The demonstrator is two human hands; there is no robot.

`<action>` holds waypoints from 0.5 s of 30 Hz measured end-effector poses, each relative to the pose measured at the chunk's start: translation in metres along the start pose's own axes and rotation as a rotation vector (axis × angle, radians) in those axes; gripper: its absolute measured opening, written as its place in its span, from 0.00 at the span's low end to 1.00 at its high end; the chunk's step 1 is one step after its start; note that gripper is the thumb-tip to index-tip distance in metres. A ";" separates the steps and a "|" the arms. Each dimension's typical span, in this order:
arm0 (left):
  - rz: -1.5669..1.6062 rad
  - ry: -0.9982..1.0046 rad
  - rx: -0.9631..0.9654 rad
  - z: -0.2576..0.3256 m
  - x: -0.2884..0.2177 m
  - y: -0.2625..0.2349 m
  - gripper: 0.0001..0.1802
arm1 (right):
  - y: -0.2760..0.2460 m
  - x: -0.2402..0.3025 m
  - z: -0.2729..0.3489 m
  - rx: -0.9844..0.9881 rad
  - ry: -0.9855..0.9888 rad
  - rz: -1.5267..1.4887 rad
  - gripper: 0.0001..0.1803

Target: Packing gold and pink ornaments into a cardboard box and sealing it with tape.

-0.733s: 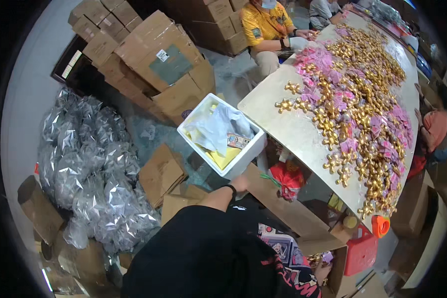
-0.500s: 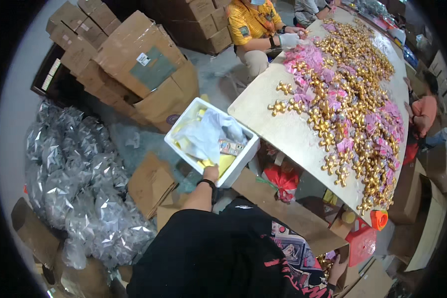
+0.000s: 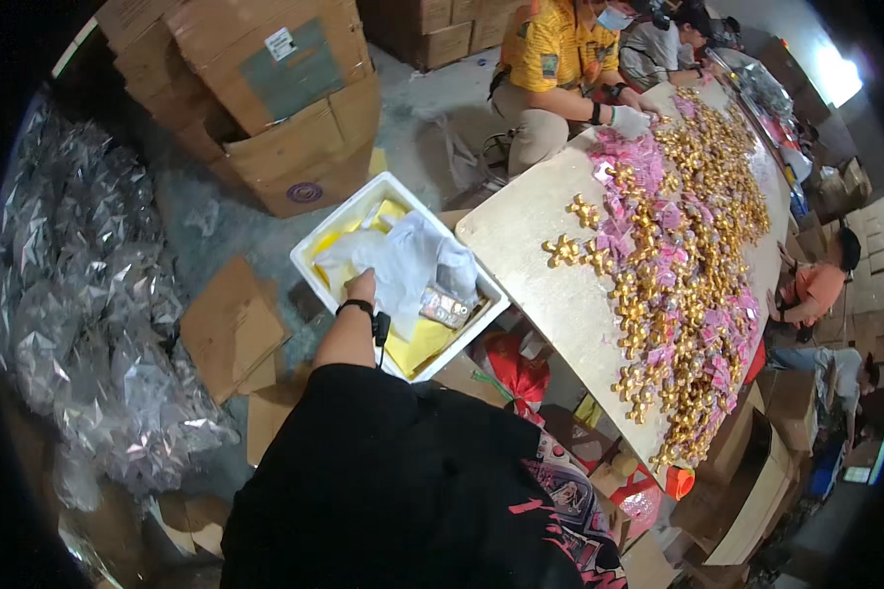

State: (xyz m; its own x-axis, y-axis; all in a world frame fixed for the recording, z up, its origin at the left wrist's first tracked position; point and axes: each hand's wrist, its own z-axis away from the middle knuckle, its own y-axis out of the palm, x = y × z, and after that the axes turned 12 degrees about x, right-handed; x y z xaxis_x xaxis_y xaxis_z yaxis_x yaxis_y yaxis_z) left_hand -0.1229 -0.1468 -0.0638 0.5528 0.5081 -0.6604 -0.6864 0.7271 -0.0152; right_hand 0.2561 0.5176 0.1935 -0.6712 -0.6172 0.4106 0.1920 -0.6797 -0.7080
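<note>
My left hand (image 3: 360,287) reaches into a white foam box (image 3: 312,265), its fingers closed on the edge of a thin, crumpled white sheet (image 3: 399,257). Whether the sheet is cloth or plastic I cannot tell. Yellow paper (image 3: 417,344) lines the box. Beside the sheet, against the inner wall, lies a small printed packet (image 3: 445,307). A black band circles my left wrist. My right hand is out of view, and only the printed black shirt shows on that side.
A pale table (image 3: 521,211) heaped with gold flower-shaped pieces (image 3: 678,294) and pink packets stands right of the box. A person in yellow (image 3: 550,59) works at its far side. Silvery bags (image 3: 98,324) pile up at left; cardboard boxes (image 3: 304,137) stand behind. A red bag (image 3: 516,373) sits below the table.
My left hand has moved left and farther into the box, drawing the white sheet's edge with it and baring more yellow paper. My right hand has gone out of view. The view has shifted.
</note>
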 end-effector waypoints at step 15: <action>-0.436 0.762 0.850 0.287 -0.068 0.102 0.13 | -0.030 0.200 0.011 0.084 -0.295 -0.025 0.27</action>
State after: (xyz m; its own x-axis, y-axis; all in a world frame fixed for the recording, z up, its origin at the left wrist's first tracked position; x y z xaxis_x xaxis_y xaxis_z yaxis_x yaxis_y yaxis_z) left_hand -0.0948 0.0259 0.1950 0.0454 -0.0471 -0.9979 0.1726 0.9842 -0.0386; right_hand 0.1234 0.4101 0.3033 -0.4422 -0.6801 0.5848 0.2453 -0.7188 -0.6505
